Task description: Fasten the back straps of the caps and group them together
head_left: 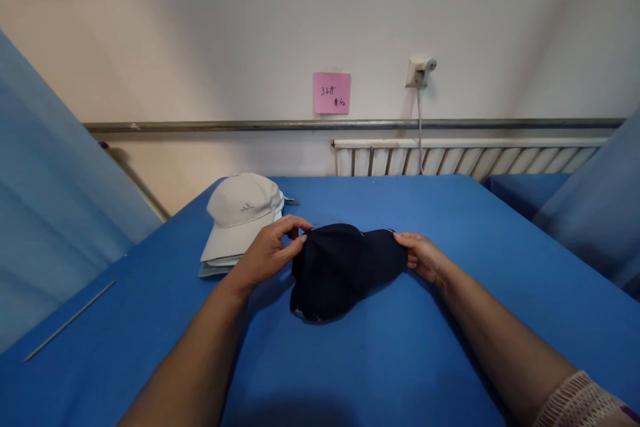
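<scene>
My left hand [273, 250] pinches the left end of a dark cap [345, 273], and my right hand [423, 257] grips its right end between thumb and fingers, above the blue surface [380, 367]. Just beyond my left hand sits a stack of pale caps [243, 207], brims pointing near and left. A thin stick [70, 320] lies at the left. On the far wall [265, 47] I see a pink note [332, 100], a plugged-in socket [416, 72] and, lower right, a white radiator [465, 144].

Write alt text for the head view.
A person's left hand and right hand hold a dark cap at a blue table. To the left, a pale cap tops a stack; a pink note is on the wall.
</scene>
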The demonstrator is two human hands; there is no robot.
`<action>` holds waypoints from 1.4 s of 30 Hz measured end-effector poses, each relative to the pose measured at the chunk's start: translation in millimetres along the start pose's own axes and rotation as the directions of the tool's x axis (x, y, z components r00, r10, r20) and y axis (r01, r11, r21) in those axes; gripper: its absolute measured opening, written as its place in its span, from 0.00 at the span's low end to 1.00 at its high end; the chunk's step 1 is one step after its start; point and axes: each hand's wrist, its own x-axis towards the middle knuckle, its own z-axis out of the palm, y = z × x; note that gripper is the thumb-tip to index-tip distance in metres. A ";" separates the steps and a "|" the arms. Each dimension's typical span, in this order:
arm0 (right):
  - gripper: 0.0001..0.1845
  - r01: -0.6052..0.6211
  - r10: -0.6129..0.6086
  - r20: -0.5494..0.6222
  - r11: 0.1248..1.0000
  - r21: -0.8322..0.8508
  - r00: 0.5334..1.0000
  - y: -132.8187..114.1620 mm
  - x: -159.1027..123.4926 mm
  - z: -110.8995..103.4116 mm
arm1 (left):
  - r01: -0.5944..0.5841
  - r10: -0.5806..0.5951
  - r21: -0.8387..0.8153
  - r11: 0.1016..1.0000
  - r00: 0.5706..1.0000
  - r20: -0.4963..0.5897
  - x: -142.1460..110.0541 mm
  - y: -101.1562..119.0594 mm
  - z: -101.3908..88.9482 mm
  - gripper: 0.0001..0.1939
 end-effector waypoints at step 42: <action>0.19 0.538 -0.042 -0.868 0.800 0.267 0.494 -68.8 46.6 -177.7 | 0.192 -0.186 0.004 0.981 0.945 0.270 10.9 -53.3 85.6 0.14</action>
